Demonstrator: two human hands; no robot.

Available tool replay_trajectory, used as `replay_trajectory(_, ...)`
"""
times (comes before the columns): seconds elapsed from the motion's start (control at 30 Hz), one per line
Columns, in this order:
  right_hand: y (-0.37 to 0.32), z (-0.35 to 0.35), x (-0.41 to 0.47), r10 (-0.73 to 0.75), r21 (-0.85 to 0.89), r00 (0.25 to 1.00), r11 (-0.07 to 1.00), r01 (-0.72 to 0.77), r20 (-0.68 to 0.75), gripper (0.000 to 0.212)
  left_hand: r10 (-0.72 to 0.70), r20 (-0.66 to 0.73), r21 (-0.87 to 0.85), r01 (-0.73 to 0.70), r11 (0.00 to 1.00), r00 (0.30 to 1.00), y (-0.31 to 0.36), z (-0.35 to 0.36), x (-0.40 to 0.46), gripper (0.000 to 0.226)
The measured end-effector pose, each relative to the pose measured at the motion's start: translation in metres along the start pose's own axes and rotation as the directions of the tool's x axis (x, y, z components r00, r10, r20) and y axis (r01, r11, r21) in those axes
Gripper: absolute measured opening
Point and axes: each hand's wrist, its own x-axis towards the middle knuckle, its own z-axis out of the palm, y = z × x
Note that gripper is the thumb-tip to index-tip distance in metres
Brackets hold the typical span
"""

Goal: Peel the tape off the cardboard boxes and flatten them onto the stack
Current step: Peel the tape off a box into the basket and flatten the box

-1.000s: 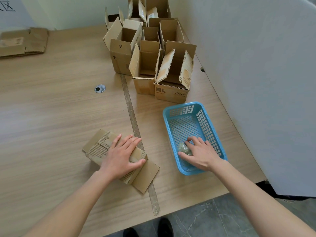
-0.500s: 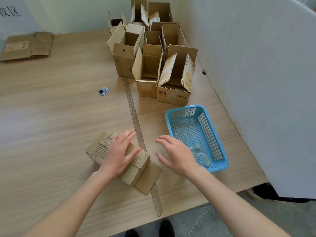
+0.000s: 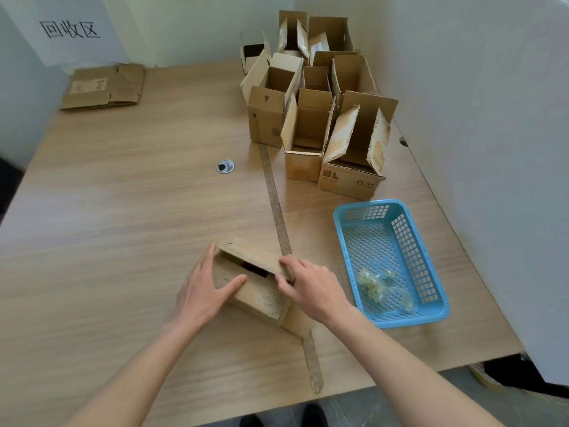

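Box in hand (image 3: 258, 282): small cardboard, lying on its side on the wooden table (image 3: 123, 211), just left of the blue basket (image 3: 437, 291) and across the strip of worn tape (image 3: 275, 204) running down the tabletop. Partly open at the top, with a dark gap between the flaps.

Left hand (image 3: 204, 291): gripped the box's left end, fingers along the far side, thumb spread across the near face. Right hand (image 3: 311, 288): gripped the box's right end, fingers curled over the top flap edge. Held between both hands, bottom edge apparently touching the table.

Crumpled clear tape (image 3: 381, 288): lay inside the basket, toward its near end, apart from both hands.

Open boxes (image 3: 311, 118): clustered upright beyond the basket, flaps raised, packed against one another up to the wall corner; nearest one (image 3: 354, 167) just beyond the basket's far rim, one further left marked with a 9 (image 3: 266, 118).

Flattened stack (image 3: 103, 87): far to the left of the basket, at the table's far edge beneath a paper sign (image 3: 70, 29) with handwritten characters.

Round grommet (image 3: 224, 166): set in the tabletop, left of the basket and beyond the held box.

Dark shoes (image 3: 283, 419): visible below the table's near edge.
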Motion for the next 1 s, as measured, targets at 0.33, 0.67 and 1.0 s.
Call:
replay_trajectory(0.33,-0.013,-0.004,0.023,0.516,0.248,0.828,0.85,-0.464,-0.22,0.026,-0.101,-0.056,0.174,0.109,0.979,0.993,0.025,0.008,-0.018,0.109)
replay_trajectory(0.67,-0.024,0.01,0.013,0.516,0.116,0.855,0.853,-0.508,-0.057,0.078,-0.373,-0.018,0.248,0.366,0.897,0.927,0.054,0.015,-0.002,0.1)
replay_trajectory(1.0,-0.043,-0.016,0.024,0.56,0.199,0.824,0.82,-0.537,-0.086,0.132,-0.36,-0.055,0.037,0.362,0.931,0.931,0.069,-0.019,0.005,0.072)
